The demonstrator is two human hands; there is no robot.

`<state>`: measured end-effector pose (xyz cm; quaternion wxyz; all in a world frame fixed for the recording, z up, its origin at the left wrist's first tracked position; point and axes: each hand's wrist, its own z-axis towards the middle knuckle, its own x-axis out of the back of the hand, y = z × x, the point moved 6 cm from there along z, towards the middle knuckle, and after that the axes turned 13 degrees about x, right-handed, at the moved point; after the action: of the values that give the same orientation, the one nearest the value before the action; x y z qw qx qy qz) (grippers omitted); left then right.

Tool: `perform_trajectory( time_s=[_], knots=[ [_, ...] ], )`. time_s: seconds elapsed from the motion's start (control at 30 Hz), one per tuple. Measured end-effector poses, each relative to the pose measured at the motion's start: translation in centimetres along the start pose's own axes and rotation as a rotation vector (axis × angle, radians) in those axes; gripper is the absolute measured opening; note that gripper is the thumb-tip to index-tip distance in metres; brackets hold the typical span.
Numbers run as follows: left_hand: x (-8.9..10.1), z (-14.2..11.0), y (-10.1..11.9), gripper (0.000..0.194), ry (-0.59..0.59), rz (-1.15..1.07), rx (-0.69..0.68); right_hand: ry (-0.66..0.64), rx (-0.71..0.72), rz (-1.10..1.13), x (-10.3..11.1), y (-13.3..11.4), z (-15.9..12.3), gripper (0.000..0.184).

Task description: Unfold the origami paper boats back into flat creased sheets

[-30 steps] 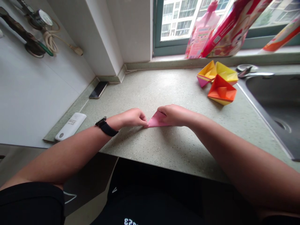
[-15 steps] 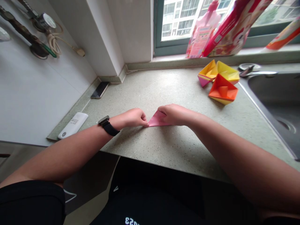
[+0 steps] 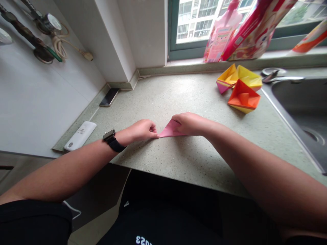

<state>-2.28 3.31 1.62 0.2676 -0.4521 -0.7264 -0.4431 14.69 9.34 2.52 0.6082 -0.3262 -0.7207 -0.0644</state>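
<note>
Thumb and fingers of the right hand (image 3: 191, 124) are gripping a folded piece of pink paper (image 3: 167, 131) by its right half, apparently steadying it, while the thumb of the left hand (image 3: 144, 130) is meeting the sharp left corner, its other fingers curling inward; whether that hand is actually pinching the tip, one cannot tell. The paper is occupying the middle of the speckled countertop (image 3: 158, 153), probably because a hard surface is giving the creases something to press against. A black-banded smartwatch (image 3: 109, 136) is circling the left wrist, its screen showing nothing readable.

Farther right, three origami pieces, orange-yellow (image 3: 227, 76), yellow (image 3: 249, 80) and red-orange (image 3: 245, 108), are clustering beside the sink (image 3: 293, 98), presumably parked there out of the forearms' way. At left, a smartphone (image 3: 109, 97) is lying near the wall; nearer, a white power-bank-like device (image 3: 80, 136) is carrying dark print too small to read. On the far sill, a pink bottle (image 3: 219, 39) and a red-and-pink pouch (image 3: 250, 41) are showing blurred labels. The black shirt (image 3: 158, 224) is bearing upside-down white figures, seemingly "2023."
</note>
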Motion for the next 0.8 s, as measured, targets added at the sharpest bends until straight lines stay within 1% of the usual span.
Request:
perform_trajectory(
  time_s=[0.1,0.13,0.2,0.27,0.3,0.37,0.43,0.53,0.6,0.67,0.8],
  knots=[
    [0.3,-0.7,-0.7,0.022,0.007,-0.056,-0.019,-0.007,-0.007,0.002,0.0,0.1,0.1,0.031],
    [0.4,-1.0,-0.9,0.02,0.029,-0.091,-0.03,-0.01,-0.01,0.0,0.0,0.1,0.1,0.031],
    [0.9,-1.7,-1.2,0.019,0.137,-0.147,-0.068,-0.015,-0.011,-0.006,0.0,0.1,0.1,0.031],
    [1.2,-2.8,-1.2,0.018,0.301,-0.138,-0.146,-0.019,-0.007,-0.009,0.1,0.1,0.2,0.031],
    [1.0,-3.5,-1.0,0.019,0.373,-0.109,-0.203,-0.021,-0.005,-0.008,0.1,0.1,0.2,0.032],
    [-0.2,-4.8,-0.4,0.024,0.457,-0.021,-0.337,-0.021,-0.005,-0.006,0.0,0.1,0.2,0.031],
    [-2.0,-6.0,0.5,0.029,0.517,0.079,-0.447,-0.02,-0.007,-0.003,0.0,0.1,0.1,0.031],
    [-5.2,-7.7,1.8,0.038,0.567,0.223,-0.553,-0.017,0.0,-0.002,-0.1,0.1,0.2,0.031],
    [-6.9,-8.3,2.5,0.046,0.586,0.299,-0.544,-0.017,0.009,-0.009,-0.1,0.1,0.3,0.03],
    [-8.0,-8.4,2.9,0.052,0.595,0.324,-0.48,-0.018,0.011,-0.014,0.0,0.1,0.3,0.027],
    [-8.8,-8.4,3.2,0.059,0.607,0.313,-0.388,-0.01,0.009,-0.011,0.0,0.1,0.3,0.026]
  ],
)
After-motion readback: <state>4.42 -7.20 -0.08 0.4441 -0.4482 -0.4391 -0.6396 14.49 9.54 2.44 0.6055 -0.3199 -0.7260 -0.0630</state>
